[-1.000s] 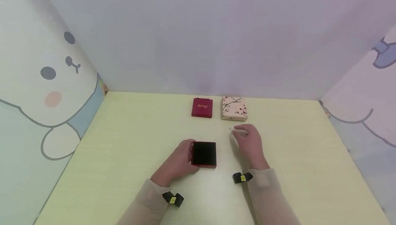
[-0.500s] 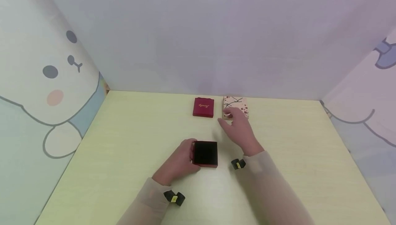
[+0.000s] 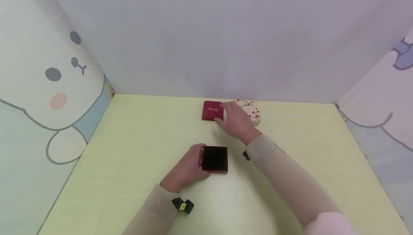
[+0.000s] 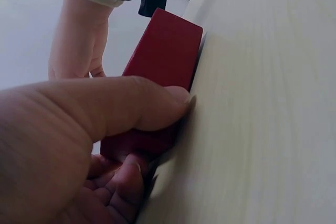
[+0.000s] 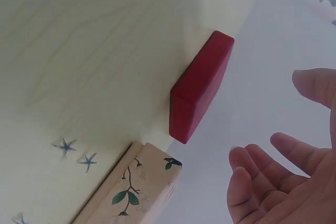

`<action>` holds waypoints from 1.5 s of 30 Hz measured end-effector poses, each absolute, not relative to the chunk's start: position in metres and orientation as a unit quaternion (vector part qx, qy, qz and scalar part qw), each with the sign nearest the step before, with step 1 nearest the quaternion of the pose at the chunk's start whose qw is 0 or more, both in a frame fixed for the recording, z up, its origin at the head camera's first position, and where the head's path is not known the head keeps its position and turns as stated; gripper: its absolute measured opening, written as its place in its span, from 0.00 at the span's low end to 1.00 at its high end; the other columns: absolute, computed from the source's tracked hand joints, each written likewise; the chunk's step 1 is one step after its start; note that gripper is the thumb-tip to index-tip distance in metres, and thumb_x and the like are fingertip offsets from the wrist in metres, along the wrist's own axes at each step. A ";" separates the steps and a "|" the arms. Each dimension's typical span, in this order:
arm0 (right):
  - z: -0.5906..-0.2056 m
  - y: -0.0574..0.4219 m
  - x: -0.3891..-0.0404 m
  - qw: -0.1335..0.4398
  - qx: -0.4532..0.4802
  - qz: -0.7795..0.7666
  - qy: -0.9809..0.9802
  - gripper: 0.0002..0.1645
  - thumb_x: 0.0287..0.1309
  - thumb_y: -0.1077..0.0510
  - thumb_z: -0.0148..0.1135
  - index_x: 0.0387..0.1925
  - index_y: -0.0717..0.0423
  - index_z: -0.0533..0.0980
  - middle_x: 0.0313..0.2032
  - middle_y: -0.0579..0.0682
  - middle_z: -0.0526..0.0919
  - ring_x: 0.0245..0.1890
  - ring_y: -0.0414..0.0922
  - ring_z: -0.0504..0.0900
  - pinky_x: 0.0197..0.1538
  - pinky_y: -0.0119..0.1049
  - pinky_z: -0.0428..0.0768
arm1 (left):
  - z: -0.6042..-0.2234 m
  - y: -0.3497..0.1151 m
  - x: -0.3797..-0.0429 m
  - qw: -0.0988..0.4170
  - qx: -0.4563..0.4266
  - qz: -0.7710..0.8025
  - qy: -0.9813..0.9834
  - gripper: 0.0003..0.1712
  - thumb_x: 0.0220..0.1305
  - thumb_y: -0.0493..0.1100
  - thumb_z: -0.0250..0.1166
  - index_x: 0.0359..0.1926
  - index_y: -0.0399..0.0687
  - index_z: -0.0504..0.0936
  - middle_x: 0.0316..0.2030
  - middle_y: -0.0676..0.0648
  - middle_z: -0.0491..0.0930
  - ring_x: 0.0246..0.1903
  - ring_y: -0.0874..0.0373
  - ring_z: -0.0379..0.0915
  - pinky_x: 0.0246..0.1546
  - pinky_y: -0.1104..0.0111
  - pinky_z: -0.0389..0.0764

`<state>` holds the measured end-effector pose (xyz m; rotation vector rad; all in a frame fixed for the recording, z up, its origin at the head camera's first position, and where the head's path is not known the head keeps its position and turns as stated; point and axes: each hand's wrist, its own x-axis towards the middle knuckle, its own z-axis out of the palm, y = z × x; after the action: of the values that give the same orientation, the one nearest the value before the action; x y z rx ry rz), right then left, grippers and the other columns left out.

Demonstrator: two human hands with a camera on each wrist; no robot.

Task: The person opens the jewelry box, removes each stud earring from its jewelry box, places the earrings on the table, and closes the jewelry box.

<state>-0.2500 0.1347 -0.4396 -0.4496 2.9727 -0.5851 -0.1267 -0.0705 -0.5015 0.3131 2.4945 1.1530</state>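
Note:
My left hand [image 3: 187, 170] grips a small red jewelry box base [image 3: 215, 171] with a black inside; the thumb lies along its near side. In the left wrist view the red box [image 4: 168, 45] rests on the table between thumb and curled fingers. A dark red box lid [image 3: 211, 112] with gold lettering lies farther back. Over its right edge reaches my right hand [image 3: 237, 122], fingers spread and holding nothing. The right wrist view has this lid [image 5: 202, 85] apart from the hand [image 5: 283, 182]. A cream floral box [image 3: 253, 111] is partly behind that hand.
Small blue star-shaped pieces [image 5: 64, 146] lie on the pale wooden table [image 3: 145, 131] beside the floral box; the head view hides them behind my right arm. A pale curtain [image 3: 193, 37] closes off the back, and printed curtains [image 3: 74, 120] flank both sides.
My right hand has moved left and farther back, from in front of the floral box, across its front, to the red lid. The left hand keeps its hold on the box base.

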 end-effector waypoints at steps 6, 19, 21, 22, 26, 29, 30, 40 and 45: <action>-0.441 0.125 -0.271 0.056 -0.168 -0.142 0.974 0.44 0.64 0.36 0.67 0.71 0.55 0.67 0.58 0.54 0.76 0.53 0.52 0.77 0.60 0.50 0.78 | -0.499 -0.070 -0.127 0.191 0.110 0.413 0.884 0.52 0.49 0.40 0.82 0.72 0.45 0.62 0.52 0.49 0.71 0.47 0.53 0.70 0.48 0.61 0.80; -0.451 0.117 -0.316 0.076 -0.167 -0.087 0.979 0.61 0.49 0.21 0.67 0.71 0.56 0.64 0.60 0.57 0.73 0.55 0.54 0.75 0.60 0.53 0.78 | -0.499 -0.070 -0.127 0.193 0.105 0.410 0.885 0.53 0.50 0.41 0.82 0.73 0.45 0.61 0.52 0.49 0.70 0.47 0.53 0.70 0.48 0.61 0.80; -0.452 0.117 -0.323 0.075 -0.173 -0.076 0.979 0.63 0.49 0.19 0.66 0.72 0.56 0.63 0.63 0.58 0.72 0.58 0.55 0.74 0.62 0.54 0.76 | -0.499 -0.070 -0.127 0.193 0.105 0.411 0.885 0.53 0.50 0.41 0.82 0.73 0.45 0.61 0.52 0.49 0.70 0.47 0.53 0.70 0.48 0.61 0.79; -0.452 0.117 -0.326 0.077 -0.174 -0.073 0.979 0.64 0.48 0.19 0.66 0.73 0.57 0.63 0.65 0.58 0.71 0.60 0.56 0.73 0.63 0.54 0.75 | -0.499 -0.070 -0.127 0.193 0.106 0.412 0.884 0.53 0.50 0.41 0.81 0.73 0.45 0.61 0.52 0.49 0.70 0.47 0.53 0.70 0.48 0.61 0.79; -0.454 0.116 -0.335 0.093 -0.170 -0.069 0.978 0.65 0.45 0.18 0.67 0.73 0.55 0.62 0.65 0.57 0.70 0.61 0.56 0.72 0.63 0.55 0.75 | -0.497 -0.070 -0.127 0.191 0.107 0.412 0.885 0.52 0.50 0.41 0.81 0.72 0.45 0.61 0.52 0.49 0.70 0.47 0.53 0.69 0.48 0.62 0.79; -0.458 0.113 -0.337 0.098 -0.175 -0.062 0.978 0.65 0.42 0.17 0.68 0.70 0.53 0.64 0.61 0.56 0.73 0.56 0.55 0.74 0.60 0.54 0.77 | -0.497 -0.070 -0.128 0.189 0.108 0.408 0.887 0.52 0.50 0.41 0.81 0.72 0.45 0.61 0.52 0.49 0.70 0.47 0.53 0.69 0.48 0.62 0.79; -0.460 0.112 -0.337 0.097 -0.177 -0.060 0.978 0.65 0.41 0.16 0.68 0.69 0.53 0.65 0.58 0.55 0.73 0.53 0.54 0.75 0.59 0.53 0.78 | -0.497 -0.070 -0.128 0.189 0.108 0.406 0.887 0.52 0.50 0.41 0.81 0.73 0.46 0.61 0.52 0.49 0.70 0.47 0.53 0.69 0.47 0.62 0.79; -0.475 0.096 -0.328 0.104 -0.169 -0.056 0.979 0.58 0.42 0.21 0.72 0.66 0.51 0.67 0.48 0.52 0.72 0.41 0.52 0.77 0.46 0.47 0.81 | -0.501 -0.071 -0.128 0.188 0.111 0.408 0.887 0.52 0.50 0.41 0.81 0.72 0.46 0.62 0.52 0.49 0.70 0.47 0.53 0.69 0.48 0.61 0.78; -0.488 0.096 -0.332 0.110 -0.143 -0.065 0.981 0.63 0.39 0.23 0.75 0.72 0.47 0.65 0.55 0.52 0.73 0.49 0.54 0.76 0.53 0.53 0.81 | -0.501 -0.071 -0.129 0.187 0.109 0.402 0.890 0.52 0.49 0.41 0.81 0.72 0.45 0.62 0.52 0.49 0.70 0.47 0.53 0.69 0.48 0.61 0.78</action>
<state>-0.3315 0.0957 -0.4877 -0.4193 2.8838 -0.1912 -0.1290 -0.0709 -0.5008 0.3061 2.5038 1.1320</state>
